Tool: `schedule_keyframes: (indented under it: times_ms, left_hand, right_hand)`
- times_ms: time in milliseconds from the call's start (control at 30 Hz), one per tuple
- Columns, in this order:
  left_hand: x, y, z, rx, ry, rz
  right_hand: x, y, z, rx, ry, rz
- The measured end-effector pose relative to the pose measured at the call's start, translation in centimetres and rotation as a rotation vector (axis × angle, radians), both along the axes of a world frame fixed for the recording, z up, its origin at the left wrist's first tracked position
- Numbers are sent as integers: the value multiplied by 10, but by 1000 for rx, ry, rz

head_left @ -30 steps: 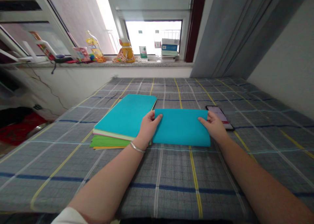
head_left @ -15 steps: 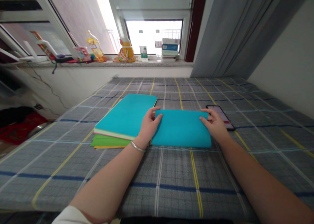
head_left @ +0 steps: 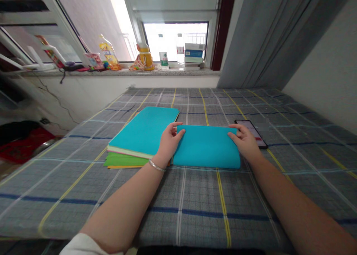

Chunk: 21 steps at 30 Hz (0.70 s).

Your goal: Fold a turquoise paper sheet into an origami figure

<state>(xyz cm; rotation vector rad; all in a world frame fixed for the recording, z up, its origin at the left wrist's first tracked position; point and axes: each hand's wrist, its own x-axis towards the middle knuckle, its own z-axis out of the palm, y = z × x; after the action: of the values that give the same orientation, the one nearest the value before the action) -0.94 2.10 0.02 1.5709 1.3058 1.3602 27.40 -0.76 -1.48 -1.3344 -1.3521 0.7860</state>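
Paper in a coloured stack [head_left: 139, 139] is seen left of centre, a teal sheet on top. Beside it the left hand [head_left: 168, 143] is laid flat, fingers together, on the left end of a folded teal sheet [head_left: 205, 146] at frame centre; the sheet's far edge, raised a second ago, is now pressed down, so the fold looks closed. The right hand [head_left: 244, 141] is pressed on the right end. A phone [head_left: 252, 131] lies just beyond, partly covered, on the checked cloth [head_left: 195, 210]

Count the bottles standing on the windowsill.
3 that I can tell: a yellow bottle left, an orange one at center, a clear one by the boxes. Clutter may hide others.
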Motion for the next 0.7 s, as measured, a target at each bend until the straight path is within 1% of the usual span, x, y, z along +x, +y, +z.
schedule_keyframes:
  times_ms: [100, 200, 333, 500, 700]
  left_hand:
    - [0, 1, -2, -7, -11, -1]
    - [0, 1, -1, -8, -24, -6]
    - [0, -2, 1, -33, -55, -53]
    - [0, -1, 1, -20, -33, -41]
    - [-2, 0, 1, -9, 22, -14]
  right_hand:
    - [1, 0, -1, -12, -12, -1]
    - [1, 0, 1, 17, -27, -4]
    - [-1, 0, 3, 53, -50, -23]
    - [-1, 0, 3, 18, -21, -26]
    - [3, 2, 0, -37, -43, -14]
